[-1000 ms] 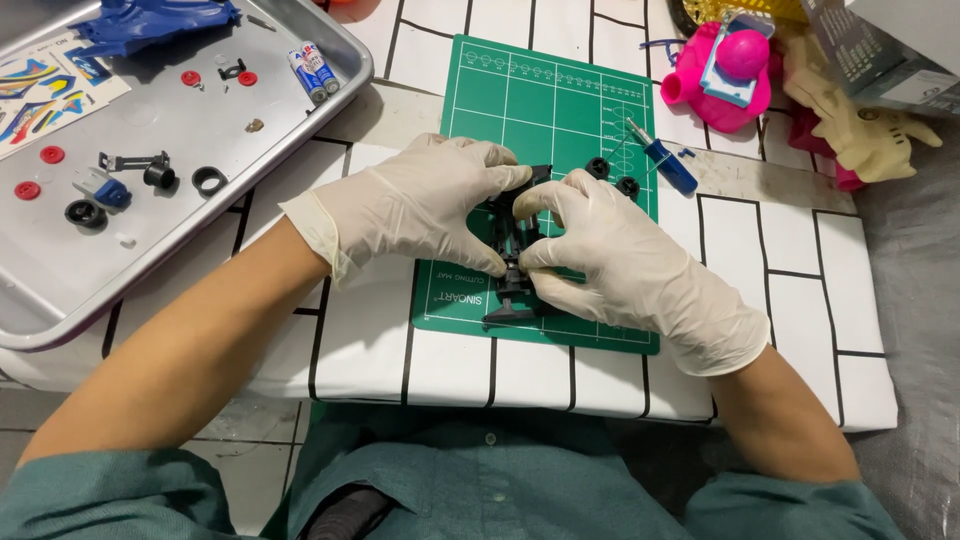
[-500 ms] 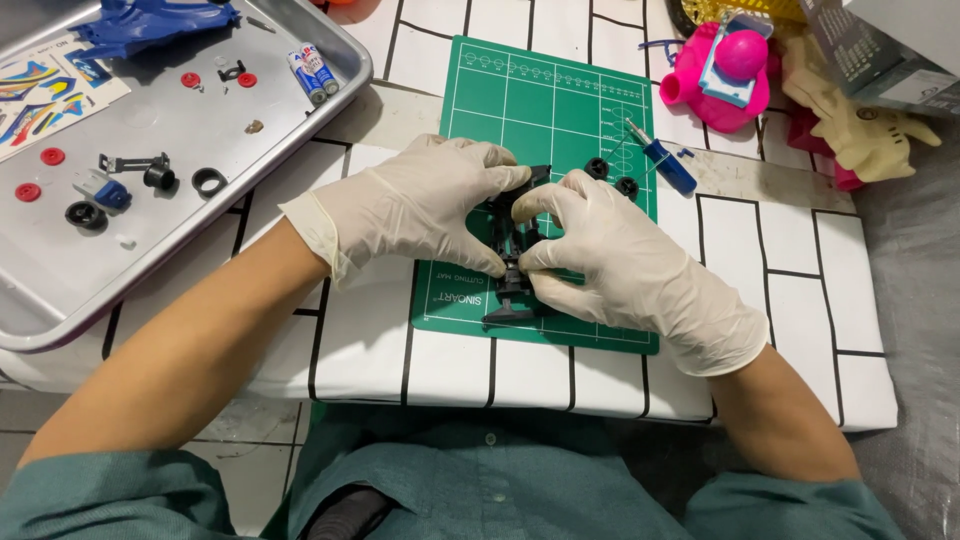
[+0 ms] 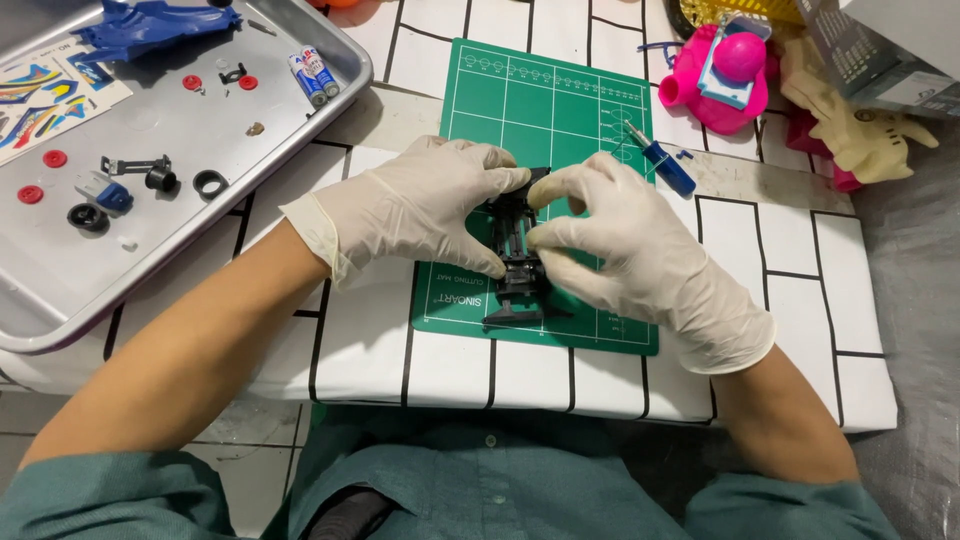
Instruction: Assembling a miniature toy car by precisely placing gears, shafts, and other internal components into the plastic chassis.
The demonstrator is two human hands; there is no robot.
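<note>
Gloved left hand (image 3: 415, 215) and right hand (image 3: 625, 245) pinch a black toy chassis (image 3: 515, 265), fingers closed around it, over a green cutting mat (image 3: 545, 110) on the tile-patterned counter (image 3: 780, 300); metal tray (image 3: 200, 235) upper left.

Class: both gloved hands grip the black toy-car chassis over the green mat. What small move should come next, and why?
Probably press down with the right hand while the left hand steadies the black chassis: both sets of fingers already pinch it over the green mat.

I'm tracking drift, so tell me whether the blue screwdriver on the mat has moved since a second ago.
No. The blue screwdriver lies at the same spot on the right edge of the green cutting mat, angled as before.
</note>
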